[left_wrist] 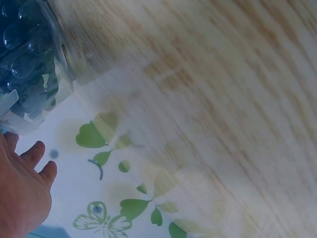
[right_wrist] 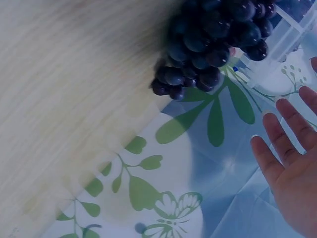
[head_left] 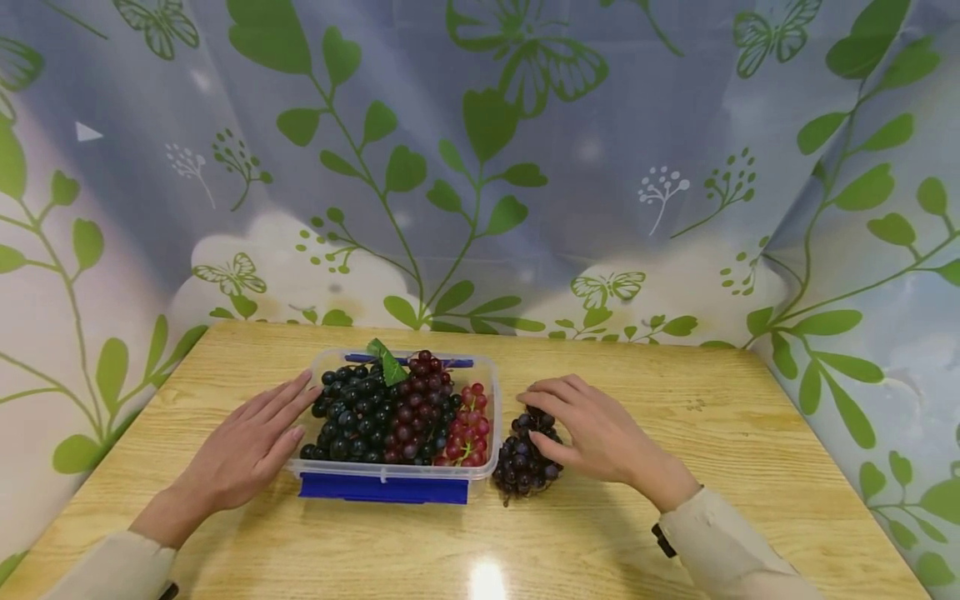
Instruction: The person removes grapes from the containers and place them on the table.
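A clear plastic container (head_left: 480, 472) with blue latches holds several bunches of grapes: black grapes (head_left: 352, 425) at the left, dark red grapes (head_left: 412, 412) in the middle and bright red grapes (head_left: 468, 429) at the right. My left hand (head_left: 251, 446) lies along the container's left side with its fingers extended. Beside the right wall, a separate bunch of dark purple grapes (head_left: 525, 462) rests on the table. Over that bunch hovers my right hand (head_left: 600, 429), fingers spread and slightly bent. In the right wrist view, a gap shows between this hand and the grapes (right_wrist: 213, 39).
Everything stands on a wooden table (head_left: 675, 417). A green leaf (head_left: 387, 362) pokes up over the container's back rim. Behind the table hangs a curtain (head_left: 600, 208) printed with green leaves and butterflies.
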Demonstrator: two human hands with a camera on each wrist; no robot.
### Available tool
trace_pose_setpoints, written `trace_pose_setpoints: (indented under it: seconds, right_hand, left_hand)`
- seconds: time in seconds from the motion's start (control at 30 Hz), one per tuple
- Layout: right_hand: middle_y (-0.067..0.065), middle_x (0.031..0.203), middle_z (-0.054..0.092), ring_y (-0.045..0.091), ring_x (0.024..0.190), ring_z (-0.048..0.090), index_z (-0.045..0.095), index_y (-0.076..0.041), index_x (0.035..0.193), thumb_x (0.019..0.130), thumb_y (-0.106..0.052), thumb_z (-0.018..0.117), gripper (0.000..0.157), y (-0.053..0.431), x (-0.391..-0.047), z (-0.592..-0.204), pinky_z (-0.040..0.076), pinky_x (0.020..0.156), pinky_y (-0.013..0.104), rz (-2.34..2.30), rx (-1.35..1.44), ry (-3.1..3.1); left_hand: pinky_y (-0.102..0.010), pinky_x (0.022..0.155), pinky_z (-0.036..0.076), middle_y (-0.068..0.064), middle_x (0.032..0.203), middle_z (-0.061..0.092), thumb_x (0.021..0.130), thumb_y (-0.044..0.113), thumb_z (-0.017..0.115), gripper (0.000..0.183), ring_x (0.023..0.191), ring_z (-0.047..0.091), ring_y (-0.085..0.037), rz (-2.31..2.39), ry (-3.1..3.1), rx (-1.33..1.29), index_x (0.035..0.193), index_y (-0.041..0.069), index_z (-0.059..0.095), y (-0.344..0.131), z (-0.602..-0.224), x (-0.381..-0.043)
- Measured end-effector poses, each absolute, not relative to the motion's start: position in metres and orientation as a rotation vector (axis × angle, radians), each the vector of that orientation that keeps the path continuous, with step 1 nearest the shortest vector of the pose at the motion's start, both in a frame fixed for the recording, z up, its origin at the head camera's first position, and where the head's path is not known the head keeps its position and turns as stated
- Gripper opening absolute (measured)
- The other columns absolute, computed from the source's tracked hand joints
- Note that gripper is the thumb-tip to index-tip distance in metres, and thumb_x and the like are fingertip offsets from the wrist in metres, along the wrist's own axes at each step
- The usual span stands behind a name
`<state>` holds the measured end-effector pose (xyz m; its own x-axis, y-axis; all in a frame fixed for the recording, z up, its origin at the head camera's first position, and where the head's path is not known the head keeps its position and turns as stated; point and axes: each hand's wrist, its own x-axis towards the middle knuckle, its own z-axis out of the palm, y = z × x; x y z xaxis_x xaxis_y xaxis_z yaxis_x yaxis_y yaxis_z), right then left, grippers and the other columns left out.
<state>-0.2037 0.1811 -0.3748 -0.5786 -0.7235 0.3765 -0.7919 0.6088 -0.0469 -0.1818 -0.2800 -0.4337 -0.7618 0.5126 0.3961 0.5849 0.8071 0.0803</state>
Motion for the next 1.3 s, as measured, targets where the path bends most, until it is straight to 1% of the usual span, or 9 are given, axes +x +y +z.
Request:
trace_pose_setpoints:
  seconds: [0.23, 0.37, 0.5, 0.63, 0.77, 0.97, 1.1, 1.3]
  right_hand:
    - [0.007, 0.137, 0.05, 0.025, 0.121, 0.049, 0.054, -0.016, 0.136, 0.094, -0.039, 0.057, 0.047, 0.172, -0.207, -0.365, 0.046, 0.094, 0.045, 0.279, 1.196, -2.574]
    - [0.008, 0.145, 0.043, 0.027, 0.128, 0.042, 0.049, -0.017, 0.141, 0.096, -0.043, 0.055, 0.053, 0.165, -0.208, -0.359, 0.041, 0.1, 0.047, 0.244, 1.17, -2.643]
    - [0.009, 0.15, 0.035, 0.029, 0.135, 0.034, 0.044, -0.019, 0.145, 0.097, -0.048, 0.05, 0.057, 0.157, -0.209, -0.355, 0.034, 0.106, 0.048, 0.2, 1.17, -2.691]
    - [0.007, 0.154, 0.027, 0.029, 0.139, 0.027, 0.035, -0.024, 0.15, 0.096, -0.058, 0.04, 0.063, 0.148, -0.209, -0.352, 0.027, 0.11, 0.048, 0.14, 1.155, -2.744]
    - [0.005, 0.157, 0.02, 0.029, 0.141, 0.02, 0.026, -0.03, 0.152, 0.095, -0.065, 0.032, 0.067, 0.141, -0.209, -0.348, 0.023, 0.111, 0.05, 0.09, 1.121, -2.793]
    - [0.003, 0.159, 0.012, 0.028, 0.143, 0.013, 0.019, -0.033, 0.154, 0.094, -0.066, 0.03, 0.069, 0.128, -0.209, -0.341, 0.017, 0.113, 0.05, 0.074, 1.148, -2.821]
    - [0.001, 0.159, 0.009, 0.026, 0.143, 0.012, 0.015, -0.035, 0.154, 0.095, -0.066, 0.028, 0.068, 0.117, -0.21, -0.338, 0.016, 0.113, 0.049, 0.051, 1.186, -2.833]
    - [-0.001, 0.159, 0.008, 0.025, 0.143, 0.014, 0.01, -0.038, 0.153, 0.095, -0.065, 0.029, 0.067, 0.101, -0.213, -0.335, 0.017, 0.113, 0.048, 0.005, 1.213, -2.85]
  left_hand:
    - [-0.036, 0.113, 0.017, -0.008, 0.156, 0.025, 0.101, 0.024, 0.046, 0.053, 0.136, 0.031, -0.032, -0.283, -2.64, -0.832, 0.151, 0.012, 0.032, -0.28, -0.433, -0.182]
    - [-0.035, 0.113, 0.016, -0.008, 0.156, 0.025, 0.101, 0.024, 0.046, 0.053, 0.136, 0.031, -0.032, -0.281, -2.641, -0.832, 0.151, 0.012, 0.032, -0.281, -0.433, -0.182]
    - [-0.039, 0.112, 0.019, -0.008, 0.156, 0.024, 0.101, 0.024, 0.046, 0.053, 0.136, 0.031, -0.032, -0.287, -2.647, -0.829, 0.151, 0.012, 0.032, -0.281, -0.432, -0.181]
    - [-0.043, 0.109, 0.023, -0.008, 0.156, 0.024, 0.101, 0.024, 0.045, 0.052, 0.136, 0.031, -0.032, -0.296, -2.655, -0.827, 0.151, 0.012, 0.032, -0.281, -0.432, -0.181]
    - [-0.043, 0.108, 0.024, -0.008, 0.156, 0.024, 0.101, 0.024, 0.045, 0.053, 0.136, 0.031, -0.032, -0.288, -2.66, -0.829, 0.151, 0.013, 0.032, -0.281, -0.431, -0.181]
    - [-0.043, 0.109, 0.023, -0.008, 0.156, 0.024, 0.101, 0.024, 0.046, 0.053, 0.136, 0.031, -0.032, -0.287, -2.664, -0.828, 0.151, 0.013, 0.032, -0.281, -0.431, -0.181]
    - [-0.043, 0.109, 0.024, -0.008, 0.156, 0.024, 0.101, 0.025, 0.046, 0.053, 0.136, 0.031, -0.032, -0.29, -2.659, -0.827, 0.15, 0.012, 0.033, -0.28, -0.431, -0.181]
    - [-0.041, 0.11, 0.022, -0.008, 0.156, 0.024, 0.101, 0.024, 0.045, 0.052, 0.136, 0.031, -0.033, -0.292, -2.656, -0.829, 0.15, 0.011, 0.034, -0.28, -0.43, -0.181]
